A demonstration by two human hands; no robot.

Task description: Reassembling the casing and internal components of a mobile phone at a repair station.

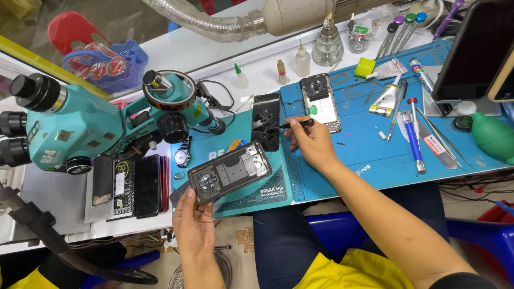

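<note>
Your left hand [194,223] is clamped on the bottom corner of the opened phone [230,172], thumb on the face and fingers underneath, holding it tilted over the teal mat's [267,195] near edge. That grip is only on one corner, and most of the body hangs out past your fingertips; I'd say a small slip could tip it onto the mat or off the bench edge toward your lap.

Just beyond that hand, a wristwatch [182,157] lies under the teal microscope [80,128]. Further out from it, a black back cover [266,121] rests on the mat.

Your right hand [313,144] is closed around a black-handled screwdriver [297,123], its tip pointing left to the cover's edge. Your eyes seem split between two phones, so the tip could skid and scratch the cover.

Just past your right knuckles sits a second opened phone [320,101] on the blue work mat [353,155]. To the right of that hand lie glue tubes [386,96], more screwdrivers and a green air blower [492,136].

Containers: beyond your right hand, a clear glass bottle [327,48], contents unclear, and a small clear jar [358,35] of bits too small to tell.
</note>
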